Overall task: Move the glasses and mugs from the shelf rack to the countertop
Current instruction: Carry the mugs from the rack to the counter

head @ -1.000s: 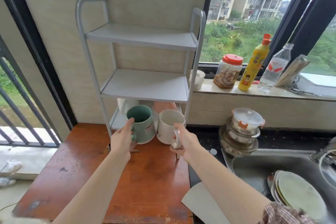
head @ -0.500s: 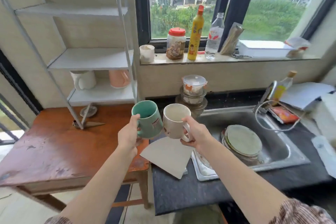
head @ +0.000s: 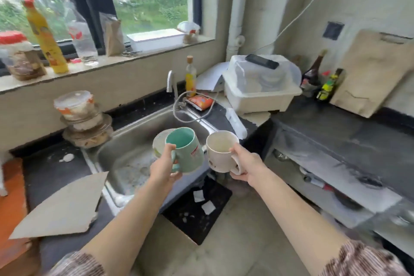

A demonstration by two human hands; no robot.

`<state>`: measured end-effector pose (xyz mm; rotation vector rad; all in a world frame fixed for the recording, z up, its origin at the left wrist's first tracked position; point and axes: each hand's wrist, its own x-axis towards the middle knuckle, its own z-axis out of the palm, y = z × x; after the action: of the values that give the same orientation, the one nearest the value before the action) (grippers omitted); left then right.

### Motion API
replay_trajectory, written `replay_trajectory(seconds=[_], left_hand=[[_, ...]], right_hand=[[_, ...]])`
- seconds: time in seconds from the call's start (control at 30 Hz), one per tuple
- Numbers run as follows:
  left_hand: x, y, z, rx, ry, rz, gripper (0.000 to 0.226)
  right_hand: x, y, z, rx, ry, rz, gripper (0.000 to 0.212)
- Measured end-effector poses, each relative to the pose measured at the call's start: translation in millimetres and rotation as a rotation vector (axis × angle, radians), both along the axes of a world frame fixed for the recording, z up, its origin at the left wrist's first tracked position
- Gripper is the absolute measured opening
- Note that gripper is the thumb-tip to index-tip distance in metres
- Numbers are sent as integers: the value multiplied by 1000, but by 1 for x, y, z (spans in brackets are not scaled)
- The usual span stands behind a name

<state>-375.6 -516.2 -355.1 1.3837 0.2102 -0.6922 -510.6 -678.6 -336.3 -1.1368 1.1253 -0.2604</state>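
Note:
My left hand (head: 164, 167) grips a green mug (head: 187, 151) by its handle, held upright in the air over the right end of the steel sink (head: 134, 152). My right hand (head: 245, 164) holds a white mug (head: 220, 151) by its handle, just right of the green one and above the floor gap. The two mugs are a little apart. A dark countertop (head: 349, 139) stretches to the right. The shelf rack is out of view.
Plates lie in the sink behind the green mug. Stacked food containers (head: 84, 119) stand left of the sink, a white dish box (head: 259, 86) and bottles (head: 313, 74) at the back right. A cutting board (head: 369, 74) leans on the wall. Cardboard (head: 60, 208) lies near left.
The view has swung right, away from the rack and wooden table. Both hands carried the mugs rightward, from over the counter's left end to the sink's right end.

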Motion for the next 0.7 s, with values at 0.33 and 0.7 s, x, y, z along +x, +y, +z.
replay_trajectory(seconds=[0.33, 0.7], left_hand=[[-105, -242, -5, 53, 74, -414, 49], [-222, -488, -17, 143, 190, -747, 47]], right_hand=[[-152, -164, -14, 12, -14, -531, 39], [-282, -353, -19, 70, 26, -867, 47]])
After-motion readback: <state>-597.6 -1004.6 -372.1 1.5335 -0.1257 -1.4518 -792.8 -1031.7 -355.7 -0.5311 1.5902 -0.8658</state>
